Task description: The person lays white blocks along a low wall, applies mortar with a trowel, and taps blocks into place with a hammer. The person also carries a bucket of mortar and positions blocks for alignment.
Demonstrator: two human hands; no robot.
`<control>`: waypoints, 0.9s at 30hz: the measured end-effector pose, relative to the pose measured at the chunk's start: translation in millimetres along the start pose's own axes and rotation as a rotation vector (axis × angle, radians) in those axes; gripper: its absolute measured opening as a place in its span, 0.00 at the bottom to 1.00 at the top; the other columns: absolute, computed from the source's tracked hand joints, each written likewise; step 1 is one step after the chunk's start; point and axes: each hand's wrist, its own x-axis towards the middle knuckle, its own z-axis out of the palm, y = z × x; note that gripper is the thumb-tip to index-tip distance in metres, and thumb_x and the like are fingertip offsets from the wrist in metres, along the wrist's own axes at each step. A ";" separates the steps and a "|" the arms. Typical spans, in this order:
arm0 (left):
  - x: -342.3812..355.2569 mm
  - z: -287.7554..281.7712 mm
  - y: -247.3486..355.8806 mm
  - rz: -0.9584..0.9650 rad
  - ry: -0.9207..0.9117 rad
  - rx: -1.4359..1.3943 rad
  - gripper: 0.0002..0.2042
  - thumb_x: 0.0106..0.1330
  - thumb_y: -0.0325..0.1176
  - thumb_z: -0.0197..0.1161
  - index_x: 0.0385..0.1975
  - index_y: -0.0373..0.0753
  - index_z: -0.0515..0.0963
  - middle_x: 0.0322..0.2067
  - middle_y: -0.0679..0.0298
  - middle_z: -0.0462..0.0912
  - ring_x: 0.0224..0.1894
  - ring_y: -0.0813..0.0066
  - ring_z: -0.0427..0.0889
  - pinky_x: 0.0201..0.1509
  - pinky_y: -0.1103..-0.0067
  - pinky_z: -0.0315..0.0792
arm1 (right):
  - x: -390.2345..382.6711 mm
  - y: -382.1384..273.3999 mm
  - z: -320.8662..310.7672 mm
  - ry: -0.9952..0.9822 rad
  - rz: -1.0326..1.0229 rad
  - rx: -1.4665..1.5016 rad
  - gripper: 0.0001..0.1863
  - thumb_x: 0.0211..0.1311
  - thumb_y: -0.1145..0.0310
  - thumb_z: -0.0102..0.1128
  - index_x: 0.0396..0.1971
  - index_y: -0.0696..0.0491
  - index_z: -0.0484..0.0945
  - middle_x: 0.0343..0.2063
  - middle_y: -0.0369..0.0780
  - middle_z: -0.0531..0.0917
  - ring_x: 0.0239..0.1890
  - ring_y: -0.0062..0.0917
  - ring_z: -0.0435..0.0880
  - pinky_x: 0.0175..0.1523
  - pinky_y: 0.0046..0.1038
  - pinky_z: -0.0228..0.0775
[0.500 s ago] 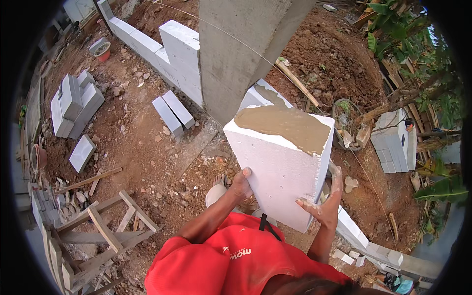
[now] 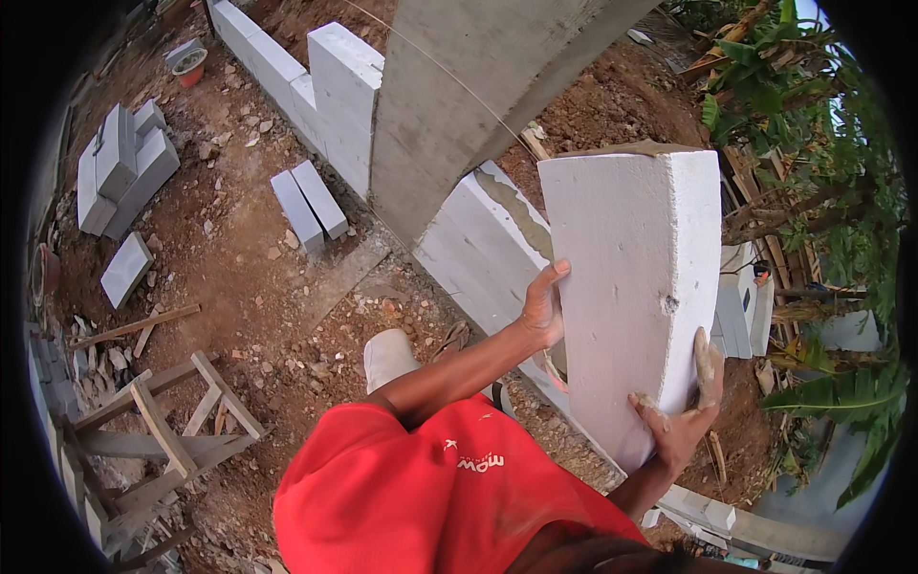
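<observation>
A large white block (image 2: 622, 249) stands upright over the low white block wall (image 2: 478, 258), with grey-brown mortar showing along its far top edge. My left hand (image 2: 543, 311) grips the block's left side, thumb on the face toward me. Low on the block's right side, my right hand (image 2: 679, 407), dusted white, holds it with fingers spread round the edge. On the wall's top a strip of wet mortar (image 2: 512, 201) shows beside the held block; whether the block rests on the wall is hidden. A concrete column (image 2: 449, 77) rises at that wall's far end.
Stacked blocks (image 2: 134, 163) and two loose blocks (image 2: 306, 206) lie on rubbly soil at the left, above a wooden trestle (image 2: 163, 430). Another block wall (image 2: 325, 105) runs beyond the column, with a string stretched over it. Banana plants (image 2: 832, 402) and branches crowd the right side.
The block in my hands has moved right and up over the wall, turning so its broad face shows more and its mortared top less. My left arm reaches farther forward; my view has shifted.
</observation>
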 end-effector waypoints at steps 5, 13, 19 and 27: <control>57.7 -45.1 -47.9 0.041 0.208 0.190 0.54 0.57 0.68 0.73 0.76 0.44 0.54 0.71 0.60 0.64 0.74 0.61 0.62 0.74 0.60 0.58 | 47.7 17.5 -15.3 -0.056 -0.073 -0.208 0.54 0.20 0.60 0.80 0.64 0.51 0.82 0.56 0.49 0.79 0.56 0.42 0.81 0.62 0.43 0.72; 109.5 -2.3 -97.0 0.084 0.093 0.174 0.55 0.54 0.74 0.71 0.73 0.42 0.56 0.70 0.59 0.62 0.76 0.63 0.57 0.80 0.61 0.46 | 115.0 35.8 -85.6 -0.197 -0.307 -0.368 0.52 0.25 0.52 0.78 0.63 0.53 0.82 0.58 0.53 0.78 0.58 0.48 0.80 0.63 0.45 0.71; 135.6 -6.0 -77.7 0.165 0.143 0.296 0.45 0.67 0.66 0.65 0.73 0.39 0.60 0.65 0.58 0.71 0.69 0.66 0.70 0.73 0.65 0.63 | 157.4 85.4 -74.1 -0.175 -0.262 -0.234 0.56 0.19 0.52 0.80 0.64 0.51 0.81 0.60 0.50 0.77 0.60 0.45 0.78 0.67 0.42 0.65; 94.0 -72.8 -63.7 0.317 0.331 0.134 0.46 0.72 0.65 0.59 0.71 0.24 0.62 0.65 0.45 0.73 0.64 0.55 0.78 0.73 0.63 0.69 | 201.2 136.8 22.2 -0.446 -0.064 0.063 0.54 0.20 0.68 0.80 0.65 0.50 0.81 0.53 0.41 0.80 0.54 0.32 0.80 0.64 0.35 0.72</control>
